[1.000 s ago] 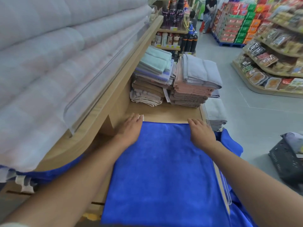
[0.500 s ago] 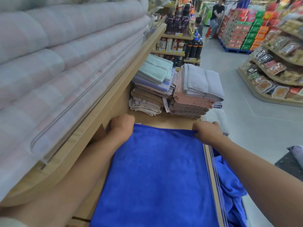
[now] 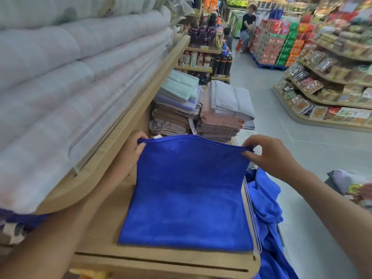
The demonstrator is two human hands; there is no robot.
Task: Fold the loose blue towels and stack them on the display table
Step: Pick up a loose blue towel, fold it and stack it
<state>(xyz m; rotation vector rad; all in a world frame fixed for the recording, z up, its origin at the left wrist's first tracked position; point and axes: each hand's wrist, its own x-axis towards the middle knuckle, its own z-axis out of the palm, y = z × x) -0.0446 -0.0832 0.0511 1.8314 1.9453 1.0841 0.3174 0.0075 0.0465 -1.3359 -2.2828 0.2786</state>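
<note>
**Trainee:** Where is the blue towel (image 3: 187,190) positioned?

**Instructor:** Its near half lies flat on the display table (image 3: 161,260), square to the front edge and close against the right edge, where a clear guard rail (image 3: 248,200) runs. Its far half is raised off the surface.

**Trainee:** What is the state of the hands?

**Instructor:** The left hand (image 3: 131,152) pinches the far-left corner. The right hand (image 3: 269,156) pinches the far-right corner between thumb and fingers. Neither holds anything else. Holding both corners level makes the top hem taut. In my judgement, this lets the raised half come down over the near half with the edges matched.

**Trainee:** Why work at the front end of the table?

**Instructor:** The far end carries the folded towel stacks (image 3: 223,109), so folding takes place nearer the front edge. The loose blue towels (image 3: 265,200) hang just beyond the right edge, within reach for the following cycle. Padded bedding (image 3: 60,67) on the upper shelf along the left edge restricts room on that side.
</note>
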